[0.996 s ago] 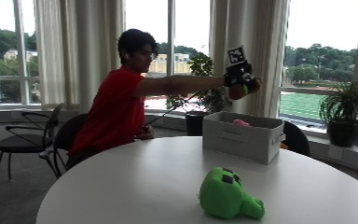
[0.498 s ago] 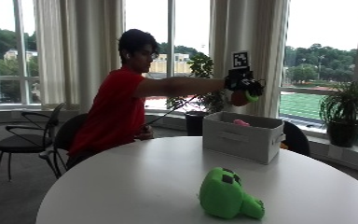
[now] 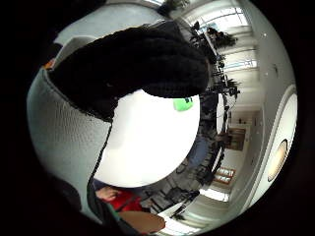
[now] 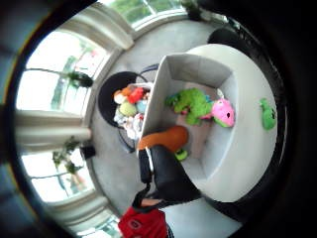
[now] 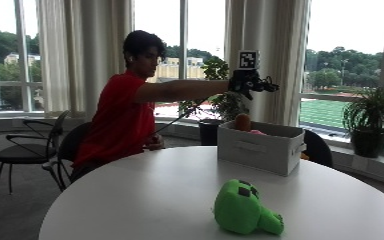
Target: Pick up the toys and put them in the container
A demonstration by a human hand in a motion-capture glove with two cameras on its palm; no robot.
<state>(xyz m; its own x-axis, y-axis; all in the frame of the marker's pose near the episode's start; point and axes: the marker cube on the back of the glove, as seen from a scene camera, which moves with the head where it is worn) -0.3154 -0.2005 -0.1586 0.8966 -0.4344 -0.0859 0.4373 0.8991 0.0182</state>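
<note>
Up high, the hand [image 5: 248, 82] hangs over the container [image 5: 262, 148] on an outstretched arm, fingers spread, holding nothing. One orange toy [image 5: 243, 121] drops in; one green toy [image 5: 243, 210] lies on the counter [image 5: 132, 200].

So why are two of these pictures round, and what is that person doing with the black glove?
A person sits at a white table wearing a black glove on the right hand. Tiny cameras sit on that palm, and they make the two round pictures. The ordinary picture comes from a camera beside the table. The hand is stretched out above a grey container, fingers spread, holding nothing. An orange toy is right under it at the container's rim. One round picture looks down inside: a green toy and a pink toy lie there. A green plush toy waits on the table.
</note>
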